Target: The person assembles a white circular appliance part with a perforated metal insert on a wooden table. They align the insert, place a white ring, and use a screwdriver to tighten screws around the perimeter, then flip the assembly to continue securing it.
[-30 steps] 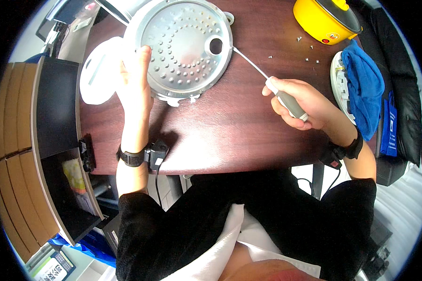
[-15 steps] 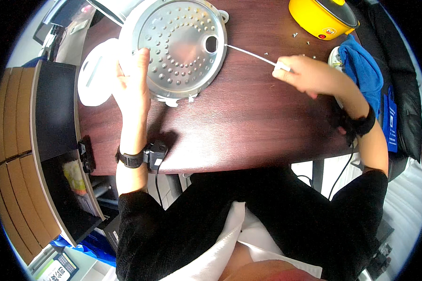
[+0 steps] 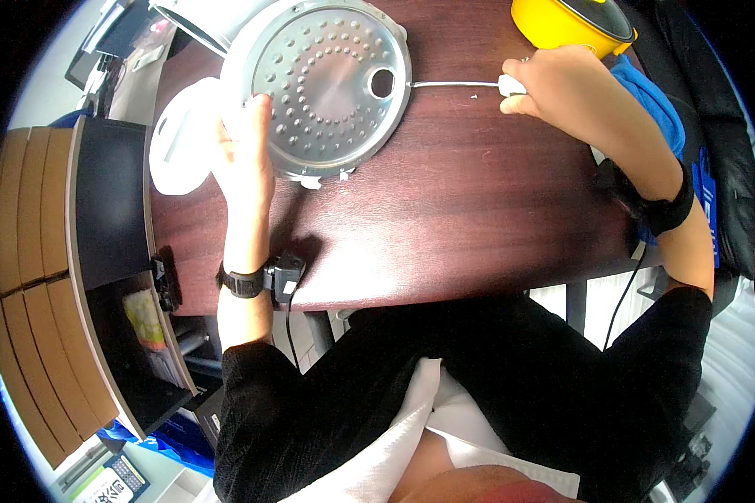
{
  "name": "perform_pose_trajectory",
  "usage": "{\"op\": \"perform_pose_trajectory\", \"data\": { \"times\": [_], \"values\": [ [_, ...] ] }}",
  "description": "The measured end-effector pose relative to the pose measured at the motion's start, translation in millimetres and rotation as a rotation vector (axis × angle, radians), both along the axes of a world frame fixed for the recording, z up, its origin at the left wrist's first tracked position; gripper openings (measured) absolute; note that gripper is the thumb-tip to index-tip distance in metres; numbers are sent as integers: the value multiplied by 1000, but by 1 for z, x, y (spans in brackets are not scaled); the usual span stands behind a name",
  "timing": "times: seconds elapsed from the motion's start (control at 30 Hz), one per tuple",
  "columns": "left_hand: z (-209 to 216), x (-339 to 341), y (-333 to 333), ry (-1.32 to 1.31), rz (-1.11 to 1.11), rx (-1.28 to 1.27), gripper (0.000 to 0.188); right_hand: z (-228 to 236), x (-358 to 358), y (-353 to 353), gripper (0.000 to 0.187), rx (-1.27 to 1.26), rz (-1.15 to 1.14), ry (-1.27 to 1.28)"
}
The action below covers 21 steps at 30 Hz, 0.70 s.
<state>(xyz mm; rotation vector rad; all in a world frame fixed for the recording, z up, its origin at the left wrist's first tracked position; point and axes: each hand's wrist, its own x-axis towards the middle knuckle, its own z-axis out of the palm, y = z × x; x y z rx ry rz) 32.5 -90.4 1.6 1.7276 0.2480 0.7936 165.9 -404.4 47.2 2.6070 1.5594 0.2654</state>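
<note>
My left hand (image 3: 247,155) is closed on the left edge of a rice cooker lid (image 3: 327,80), its thumb lying over the rim. The lid's round metal inner face is dimpled, with an oval hole (image 3: 382,82) near the right side. My right hand (image 3: 554,88) grips the white handle of a screwdriver (image 3: 457,84), whose long thin shaft reaches left to the lid's right rim. The tip meets the rim close to the hole; how it engages there is too small to tell. A white rounded plastic part (image 3: 180,138) lies beside my left hand.
A yellow electric pot (image 3: 575,29) stands at the far right, with a blue cloth (image 3: 653,101) near it. One small screw (image 3: 475,95) shows on the dark wooden table (image 3: 445,218). Cardboard boxes (image 3: 25,251) and a dark shelf (image 3: 113,193) line the left.
My right hand has moved farther away and turned, bringing the screwdriver from a slant to nearly level. Its tip stays at the lid's rim. My left hand keeps its hold; the view shifts slightly.
</note>
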Motion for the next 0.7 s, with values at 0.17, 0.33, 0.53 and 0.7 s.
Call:
{"op": "perform_pose_trajectory", "data": {
  "times": [0.17,0.33,0.53,0.7],
  "values": [
    [-8,1,9,11,-5,90,31,18,-22,10,48,-45,-532,1005],
    [-7,1,8,5,8,90,32,-33,-40,-2,50,356,-566,1636],
    [-8,2,12,3,15,116,32,-51,-49,2,46,641,-575,1870],
    [-4,1,6,10,10,44,29,-52,-54,1,46,663,-552,1914]
  ]
}}
